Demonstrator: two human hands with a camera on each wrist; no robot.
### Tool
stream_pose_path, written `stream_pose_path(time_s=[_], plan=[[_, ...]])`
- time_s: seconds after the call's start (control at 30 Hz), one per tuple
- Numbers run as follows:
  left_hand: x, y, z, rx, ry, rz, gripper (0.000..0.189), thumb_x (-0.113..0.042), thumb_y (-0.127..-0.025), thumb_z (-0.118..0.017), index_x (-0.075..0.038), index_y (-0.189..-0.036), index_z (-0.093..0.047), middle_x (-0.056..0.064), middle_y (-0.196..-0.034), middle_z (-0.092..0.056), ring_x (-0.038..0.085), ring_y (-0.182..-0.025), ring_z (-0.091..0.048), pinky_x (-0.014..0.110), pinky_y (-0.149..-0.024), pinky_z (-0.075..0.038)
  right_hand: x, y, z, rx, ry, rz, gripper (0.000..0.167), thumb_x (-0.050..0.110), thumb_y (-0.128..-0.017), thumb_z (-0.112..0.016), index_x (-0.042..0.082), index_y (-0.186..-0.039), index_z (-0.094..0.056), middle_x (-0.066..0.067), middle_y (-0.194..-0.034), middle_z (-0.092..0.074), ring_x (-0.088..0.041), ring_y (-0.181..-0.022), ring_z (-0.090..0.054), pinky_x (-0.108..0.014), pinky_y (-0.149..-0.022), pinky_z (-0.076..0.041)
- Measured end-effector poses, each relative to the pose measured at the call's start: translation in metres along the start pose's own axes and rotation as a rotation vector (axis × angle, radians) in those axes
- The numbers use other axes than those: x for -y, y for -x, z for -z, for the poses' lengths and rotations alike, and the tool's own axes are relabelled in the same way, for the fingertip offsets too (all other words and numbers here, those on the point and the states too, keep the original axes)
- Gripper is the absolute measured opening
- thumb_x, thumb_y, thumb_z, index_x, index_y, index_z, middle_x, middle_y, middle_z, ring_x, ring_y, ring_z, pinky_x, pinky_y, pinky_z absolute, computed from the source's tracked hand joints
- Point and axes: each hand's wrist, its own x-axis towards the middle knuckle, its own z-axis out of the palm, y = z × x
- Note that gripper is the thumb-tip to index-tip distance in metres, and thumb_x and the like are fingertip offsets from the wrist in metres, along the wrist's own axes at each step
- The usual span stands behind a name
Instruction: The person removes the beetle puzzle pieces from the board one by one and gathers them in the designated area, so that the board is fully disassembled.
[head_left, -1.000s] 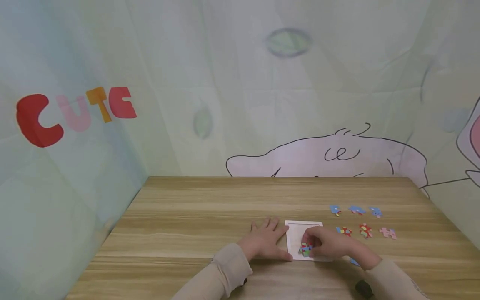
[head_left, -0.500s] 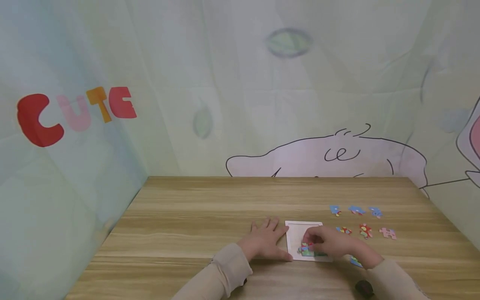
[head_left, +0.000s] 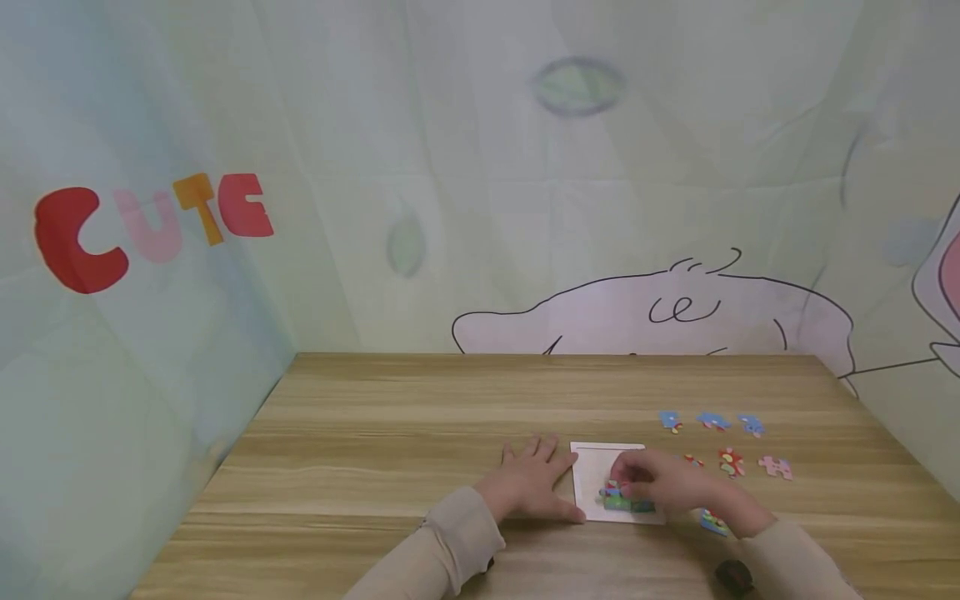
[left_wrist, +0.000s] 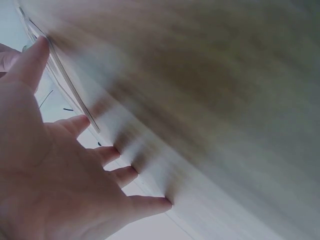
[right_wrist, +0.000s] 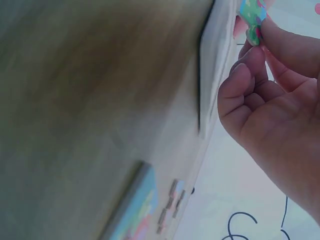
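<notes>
A white puzzle tray with a raised rim lies in the head view between my hands. My left hand is spread on the table, its thumb and a finger touching the tray's left edge. Over the tray, my right hand pinches a small multicoloured jigsaw piece between thumb and fingers, its other fingers curled. Green puzzle pieces show along the tray's lower side, just under the pinched piece. The right hand hides part of the tray's right half.
Several loose jigsaw pieces lie right of the tray: a blue one in the back row, a red one and a pink one nearer. Another piece sits partly behind the right forearm. A fabric backdrop stands behind the table.
My right hand has shifted slightly right, still pinching the piece, which has turned and moved a little. More green along the tray's lower side is uncovered. The left hand has stayed in place.
</notes>
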Motion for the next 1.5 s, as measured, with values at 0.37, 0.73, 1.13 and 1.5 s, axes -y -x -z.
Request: stream_pose_path(time_s=[0.37, 0.73, 1.13, 1.5], plan=[[-0.001, 0.002, 0.001, 0.001, -0.011, -0.01, 0.084, -0.066, -0.079, -0.063, -0.026, -0.149, -0.037, 0.009, -0.158, -0.025, 0.034, -0.146, -0.02, 0.067, -0.11, -0.016, -0.005, 0.014, 0.012, -0.052, 0.052, 0.035, 0.007, 0.013, -0.094, -0.061, 0.008, -0.098, -0.06, 0.006, -0.09, -0.057, -0.001, -0.081, -0.051, -0.022, -0.071, -0.046], [-0.001, 0.003, 0.001, 0.009, -0.002, -0.019, 0.084, -0.065, -0.081, -0.062, -0.025, -0.15, -0.036, 0.01, -0.159, -0.023, 0.034, -0.146, -0.018, 0.067, -0.11, -0.015, -0.014, 0.044, 0.026, -0.065, 0.023, 0.069, 0.007, 0.013, -0.097, -0.057, 0.007, -0.1, -0.058, 0.006, -0.091, -0.058, 0.0, -0.083, -0.053, -0.022, -0.07, -0.048], [-0.001, 0.003, 0.002, 0.003, -0.013, -0.019, 0.084, -0.065, -0.081, -0.062, -0.025, -0.15, -0.036, 0.01, -0.159, -0.023, 0.035, -0.146, -0.018, 0.068, -0.109, -0.015, -0.027, 0.08, 0.038, -0.149, 0.128, 0.056, 0.007, 0.008, -0.096, -0.057, 0.005, -0.102, -0.059, 0.011, -0.088, -0.058, 0.004, -0.079, -0.052, -0.022, -0.063, -0.047], [-0.001, 0.002, 0.0, 0.01, -0.011, -0.017, 0.084, -0.066, -0.081, -0.061, -0.026, -0.15, -0.035, 0.009, -0.159, -0.022, 0.033, -0.147, -0.016, 0.066, -0.11, -0.015, -0.046, 0.101, 0.042, -0.212, 0.184, 0.122, 0.011, 0.0, -0.092, -0.059, 0.011, -0.095, -0.06, 0.011, -0.088, -0.06, 0.006, -0.082, -0.051, -0.022, -0.063, -0.045]])
